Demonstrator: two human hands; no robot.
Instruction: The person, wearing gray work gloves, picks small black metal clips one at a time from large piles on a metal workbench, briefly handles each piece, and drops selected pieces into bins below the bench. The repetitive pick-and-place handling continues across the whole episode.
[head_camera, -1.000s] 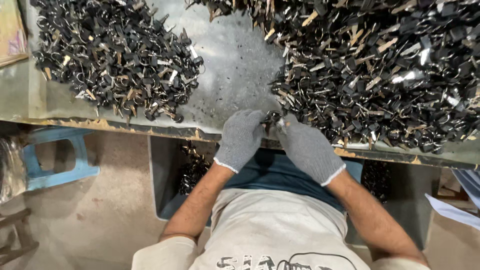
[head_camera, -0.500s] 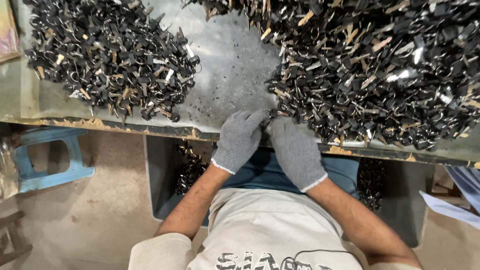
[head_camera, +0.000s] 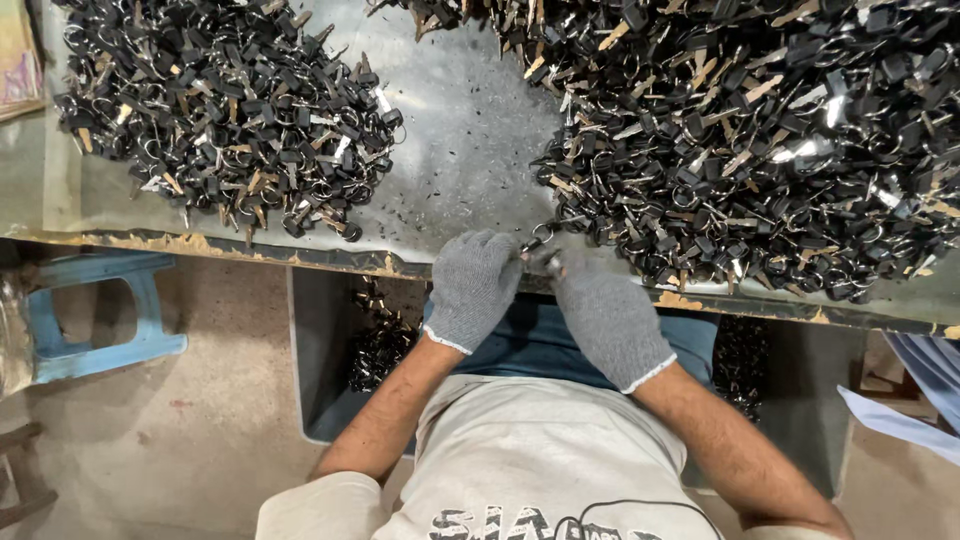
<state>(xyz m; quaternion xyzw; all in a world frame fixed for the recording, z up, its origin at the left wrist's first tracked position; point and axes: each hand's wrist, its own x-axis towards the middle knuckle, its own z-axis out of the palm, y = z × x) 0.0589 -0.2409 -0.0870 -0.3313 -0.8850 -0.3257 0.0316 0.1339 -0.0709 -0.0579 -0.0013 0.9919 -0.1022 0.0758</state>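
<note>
Seen from above, a grey-gloved left hand (head_camera: 472, 288) and grey-gloved right hand (head_camera: 608, 318) meet at the near edge of a metal table (head_camera: 465, 130), fingers pinched together on a small black-headed key on a ring (head_camera: 537, 247). It points up-right toward the large heap of keys (head_camera: 760, 140), nearer the right hand.

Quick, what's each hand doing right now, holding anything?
Left hand: closed on a small key and ring piece.
Right hand: closed, pinching the same piece.
</note>
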